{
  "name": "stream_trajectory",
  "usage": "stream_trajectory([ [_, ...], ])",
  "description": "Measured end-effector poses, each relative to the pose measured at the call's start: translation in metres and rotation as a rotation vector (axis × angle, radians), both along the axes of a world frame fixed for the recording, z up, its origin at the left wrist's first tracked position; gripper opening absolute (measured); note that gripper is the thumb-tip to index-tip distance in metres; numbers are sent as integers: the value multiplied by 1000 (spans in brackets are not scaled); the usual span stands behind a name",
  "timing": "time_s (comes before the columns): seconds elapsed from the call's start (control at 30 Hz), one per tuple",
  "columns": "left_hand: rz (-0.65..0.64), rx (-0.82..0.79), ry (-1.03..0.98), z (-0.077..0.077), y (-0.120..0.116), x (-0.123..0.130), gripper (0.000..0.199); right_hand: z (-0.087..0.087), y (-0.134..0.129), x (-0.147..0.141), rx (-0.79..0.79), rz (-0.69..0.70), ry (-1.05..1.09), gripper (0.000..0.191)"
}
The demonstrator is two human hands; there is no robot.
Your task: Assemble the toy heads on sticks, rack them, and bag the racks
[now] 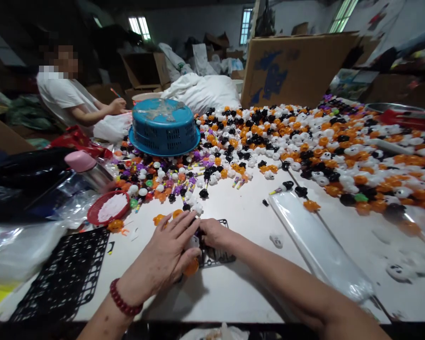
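My left hand (163, 252), with a dark red bead bracelet at the wrist, lies palm down with its fingers stretched out over small plastic pieces. A white piece (194, 242) and an orange piece (190, 267) show beside its thumb. Another orange piece (158, 219) lies at its fingertips. My right hand (214, 233) is closed just right of it, over a black plastic grid frame (230, 259) on the white table. Its curled fingers hide whatever they pinch.
Orange, white and black toy heads (258, 125) are heaped across the table's back. A blue basket (163, 125) stands upside down; a red dish (92, 215) holds white powder. Clear plastic bags (322, 250) lie right, black grid sheets (63, 269) left. Another person (65, 94) sits back left.
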State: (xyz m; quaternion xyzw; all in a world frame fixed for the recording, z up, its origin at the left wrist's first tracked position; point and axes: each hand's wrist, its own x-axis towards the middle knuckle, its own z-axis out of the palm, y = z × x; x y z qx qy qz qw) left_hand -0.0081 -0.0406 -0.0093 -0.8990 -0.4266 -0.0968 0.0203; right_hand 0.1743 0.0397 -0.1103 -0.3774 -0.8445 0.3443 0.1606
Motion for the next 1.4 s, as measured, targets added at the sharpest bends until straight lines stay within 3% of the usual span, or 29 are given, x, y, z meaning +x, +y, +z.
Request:
stream_trajectory([
  [0.07, 13, -20, 9, -2, 0, 5, 54, 6, 17, 5, -5, -49, 13, 26],
  [0.23, 40, -39, -10, -8, -3, 7, 47, 21, 87, 13, 104, -365, -140, 46],
  [0.3, 44, -45, -21, -8, -3, 6, 47, 20, 106, 10, 92, -397, -207, 52],
  [0.37, 50, -43, -39, -7, -3, 4, 48, 16, 113, 4, 79, -392, -255, 46],
  [0.53, 52, -23, -52, -10, -2, -1, 50, 7, 103, -8, 99, -352, -326, 21],
  [0.77, 27, -9, -60, -11, -1, -3, 49, 27, 133, -7, 89, -552, -367, 37],
  [0.9, 32, -8, -75, -8, -2, 0, 48, 32, 147, -5, 33, -605, -394, 28],
  [1.0, 29, -20, -93, -6, -2, 1, 48, 35, 137, 6, 22, -630, -384, 28],
  [1.13, 39, -37, -126, -3, 2, 1, 45, 46, 100, 32, 106, -627, -260, 32],
  [1.23, 53, -68, -147, -2, 6, 1, 43, 56, 68, 48, 205, -520, 10, 20],
  [1.4, 63, -130, -156, 0, 10, 0, 40, 62, 39, 39, 76, -317, 177, 5],
])
